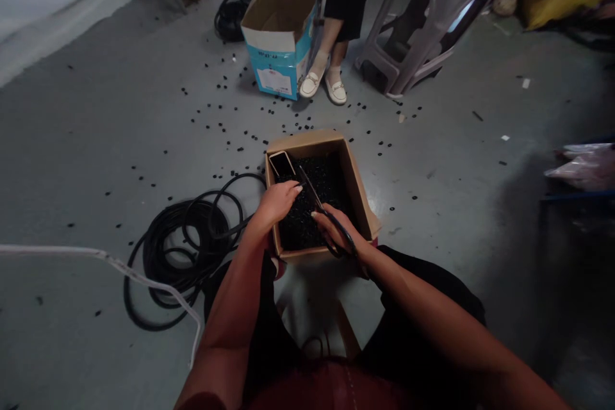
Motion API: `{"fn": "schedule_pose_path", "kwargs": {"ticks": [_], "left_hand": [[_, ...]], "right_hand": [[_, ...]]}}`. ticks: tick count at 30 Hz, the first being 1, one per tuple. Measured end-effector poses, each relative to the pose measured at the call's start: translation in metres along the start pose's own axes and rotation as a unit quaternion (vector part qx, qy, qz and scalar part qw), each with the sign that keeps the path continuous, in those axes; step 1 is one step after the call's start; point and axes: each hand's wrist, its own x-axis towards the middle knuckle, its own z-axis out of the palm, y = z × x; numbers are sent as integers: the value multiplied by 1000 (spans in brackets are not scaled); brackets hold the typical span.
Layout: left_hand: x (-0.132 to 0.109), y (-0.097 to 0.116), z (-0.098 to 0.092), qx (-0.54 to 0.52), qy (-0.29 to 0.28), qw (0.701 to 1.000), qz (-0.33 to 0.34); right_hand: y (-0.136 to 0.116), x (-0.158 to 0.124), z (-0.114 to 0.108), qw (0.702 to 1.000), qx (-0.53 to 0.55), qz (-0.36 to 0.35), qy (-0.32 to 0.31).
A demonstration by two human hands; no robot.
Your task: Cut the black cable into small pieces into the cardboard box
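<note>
My right hand (334, 227) grips a pair of scissors (313, 191) with dark handles. Its blades point up and to the left over an open cardboard box (358, 195). Closed beside the blades, my left hand (278, 203) pinches the end of a black rubber hose (229, 186). That hose runs back from my wrist to a large loose coil (158, 240) on the floor at left. Many small black cut pieces (312, 221) fill the box, and a small open-topped container (282, 164) stands in its far left corner.
Small black pieces lie scattered over the grey floor. Beyond my box, a seated person's legs and white shoes (312, 83) are beside a blue-and-white carton (276, 67). A grey plastic stool (408, 70) stands further right. A white cable (115, 262) crosses at left.
</note>
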Motion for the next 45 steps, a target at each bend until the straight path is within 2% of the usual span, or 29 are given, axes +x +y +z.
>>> {"fn": "schedule_pose_path", "kwargs": {"ticks": [4, 8, 10, 17, 21, 25, 28, 38, 45], "left_hand": [[0, -1, 1, -108, -2, 994, 4], [1, -5, 5, -243, 13, 970, -14], [2, -6, 5, -270, 16, 963, -11], [-3, 0, -7, -243, 59, 968, -28], [-1, -3, -4, -243, 61, 968, -24], [2, -8, 1, -287, 62, 956, -9], [3, -8, 1, -290, 52, 956, -9], [-3, 1, -8, -202, 16, 979, -13], [-5, 7, -9, -165, -32, 986, 6]], "right_hand": [[-13, -2, -5, 993, 113, 38, 3], [-20, 2, -15, 995, 101, 1, 23], [-21, 4, -19, 997, 73, -17, 30], [-19, 5, -25, 999, -34, -38, 6], [-19, 1, -24, 993, -103, -52, -12], [-23, -1, -23, 991, -120, -43, -31], [-24, 0, -23, 990, -128, -44, -40], [-19, 1, -23, 988, -140, -58, -44], [-18, 2, -21, 988, -141, -51, -41]]}}
